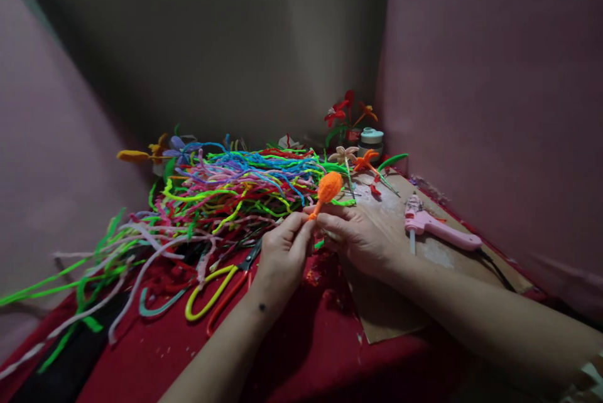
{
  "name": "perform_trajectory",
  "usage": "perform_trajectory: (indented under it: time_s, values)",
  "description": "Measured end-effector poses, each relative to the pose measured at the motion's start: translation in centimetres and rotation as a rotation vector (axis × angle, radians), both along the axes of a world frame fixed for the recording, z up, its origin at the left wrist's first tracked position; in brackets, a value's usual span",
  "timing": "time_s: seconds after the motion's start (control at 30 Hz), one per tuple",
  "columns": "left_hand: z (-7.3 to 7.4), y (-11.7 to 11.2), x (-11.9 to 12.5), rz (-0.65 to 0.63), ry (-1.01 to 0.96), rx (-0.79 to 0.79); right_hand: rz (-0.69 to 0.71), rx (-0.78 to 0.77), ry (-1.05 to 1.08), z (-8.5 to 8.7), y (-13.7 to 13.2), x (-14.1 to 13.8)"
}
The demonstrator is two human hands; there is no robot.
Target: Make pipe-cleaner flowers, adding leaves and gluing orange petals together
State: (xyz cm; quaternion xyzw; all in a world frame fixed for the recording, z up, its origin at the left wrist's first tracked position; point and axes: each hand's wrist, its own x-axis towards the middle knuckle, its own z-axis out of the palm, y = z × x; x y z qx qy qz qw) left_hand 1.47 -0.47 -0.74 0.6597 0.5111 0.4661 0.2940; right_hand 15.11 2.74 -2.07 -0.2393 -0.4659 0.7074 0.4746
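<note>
An orange pipe-cleaner petal (330,187), rounded at the top with a narrow twisted stem, stands upright between my two hands. My left hand (288,243) is closed, thumb and forefinger pinching the base of the stem. From the other side, my right hand (353,233) pinches the same stem, its fingertips meeting those of the left. A small green bit shows below the fingers; what it belongs to is hidden. Just left of my left hand lie scissors (211,295) with yellow and red handles, their blades partly under the pile of pipe cleaners (245,180).
A pink glue gun (440,227) rests on a brown board (384,321) at the right, its cord trailing off. Finished pipe-cleaner flowers, such as an orange one (366,161), lie behind. A lidded jar (371,142) stands at the back. Red cloth (301,353) covers the table.
</note>
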Motion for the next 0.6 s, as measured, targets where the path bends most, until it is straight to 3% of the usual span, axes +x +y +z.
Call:
perform_trajectory:
  time_s: [0.3, 0.5, 0.6]
  values:
    - [0.3, 0.3, 0.0, -0.195, -0.526, -0.393, 0.012, 0.057, -0.048, 1.6, -0.6, 0.2]
    - [0.5, 0.2, 0.0, -0.326, -0.738, -0.529, 0.076, -0.047, 0.078, -0.7, 0.2, -0.1]
    - [0.3, 0.3, -0.2, -0.413, -0.817, -0.57, 0.11, -0.092, 0.119, -1.1, 0.5, -0.1]
